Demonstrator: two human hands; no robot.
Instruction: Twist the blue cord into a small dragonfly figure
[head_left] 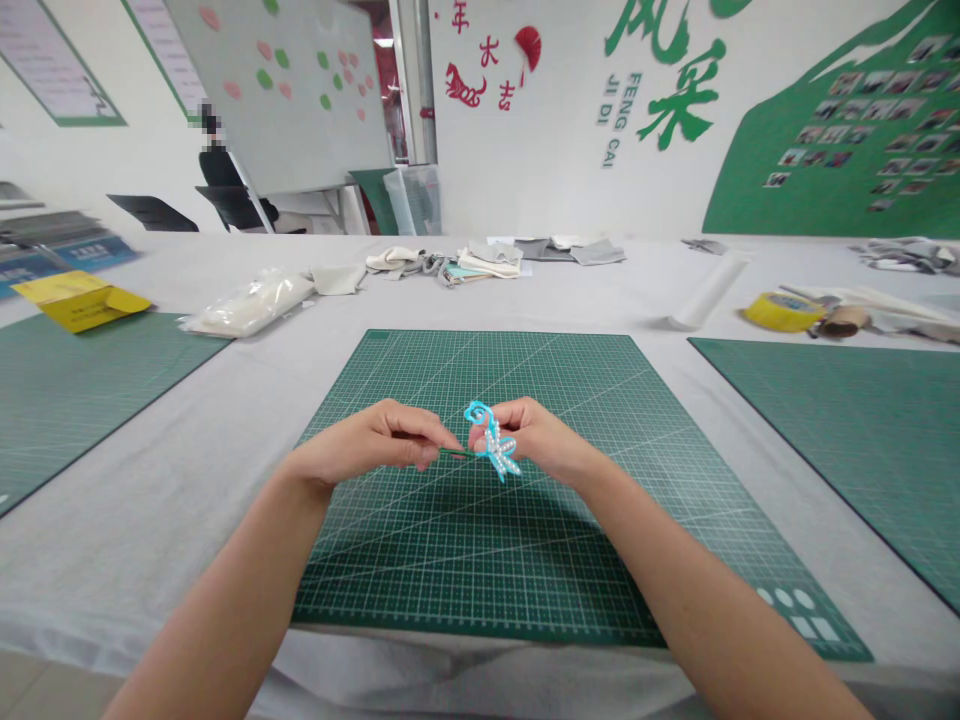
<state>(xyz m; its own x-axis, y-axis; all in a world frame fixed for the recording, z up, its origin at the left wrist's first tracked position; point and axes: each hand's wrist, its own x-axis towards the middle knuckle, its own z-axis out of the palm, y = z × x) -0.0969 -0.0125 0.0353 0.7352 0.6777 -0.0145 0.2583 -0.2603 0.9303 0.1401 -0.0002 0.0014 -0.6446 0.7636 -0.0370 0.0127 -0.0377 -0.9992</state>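
Above the green gridded cutting mat (480,580) both my hands meet at a small beaded flower (498,450), bright blue with rows of white pearl-like beads and a curled blue loop at its top. A thin green stem (459,453) runs leftward from it. My left hand (379,437) pinches the stem's left end between thumb and fingers. Just behind the flower, my right hand (541,440) is closed on it near the join with the stem; its fingertips are partly hidden by the beaded part.
More cutting mats lie left (97,390) and right (840,430). Along the white-covered table stand a yellow box (79,300), a plastic-wrapped packet (251,303), folded cloths (487,260) and a yellow tape roll (784,311). A person (217,165) sits beyond the table.
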